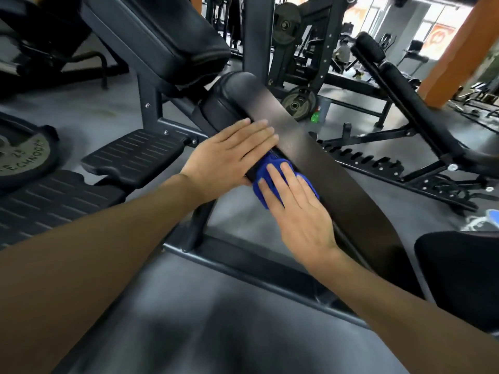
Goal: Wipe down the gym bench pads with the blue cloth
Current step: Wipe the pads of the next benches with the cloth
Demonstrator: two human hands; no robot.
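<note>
A long black bench pad (318, 157) runs diagonally from upper middle to lower right. The blue cloth (267, 168) is bunched against the pad's left side edge. My right hand (297, 209) presses flat on the cloth with straight fingers. My left hand (229, 155) lies flat on the pad just above the cloth, fingers straight and reaching onto the top face. Most of the cloth is hidden under my right hand. A second black pad (172, 36) sits tilted at the upper left.
A dark steel frame (243, 263) crosses below the pad. Ridged foot plates (135, 152) lie to the left, next to a weight plate (24, 160). Another incline bench (405, 103) stands to the right, with a green bottle (315, 116) on the floor.
</note>
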